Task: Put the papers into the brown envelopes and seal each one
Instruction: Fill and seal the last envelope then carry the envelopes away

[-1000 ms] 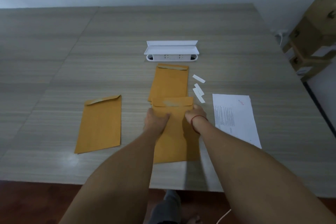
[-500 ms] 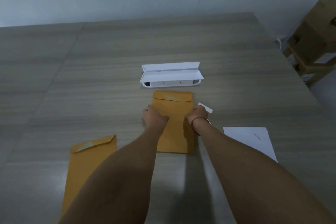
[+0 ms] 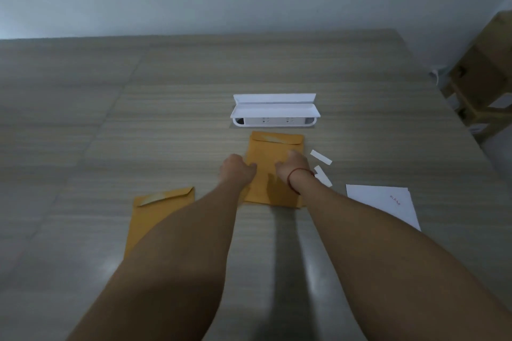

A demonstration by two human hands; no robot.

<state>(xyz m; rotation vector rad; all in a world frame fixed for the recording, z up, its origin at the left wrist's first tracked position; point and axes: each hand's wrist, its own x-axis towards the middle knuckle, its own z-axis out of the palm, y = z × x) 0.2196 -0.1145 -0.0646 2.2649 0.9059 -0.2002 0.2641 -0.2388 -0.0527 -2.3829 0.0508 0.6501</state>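
A brown envelope (image 3: 274, 147) with its flap folded down lies in the middle of the table, on top of another one that it hides. My left hand (image 3: 237, 171) grips its left edge, thumb on the face. My right hand (image 3: 293, 165), with a red string at the wrist, presses flat on the envelope's face. A second brown envelope (image 3: 155, 213) with its flap open lies to the left, partly under my left forearm. A white printed sheet (image 3: 388, 202) lies to the right.
A white power-strip box (image 3: 274, 115) sits just beyond the envelopes. Two white peel-off strips (image 3: 321, 158) lie right of the middle envelope. Cardboard boxes (image 3: 482, 77) stand off the table's right edge. A grey wall runs behind the table.
Both hands slid the near envelope away from me, onto the far one below the power-strip box. My right hand moved from its right edge onto its face.
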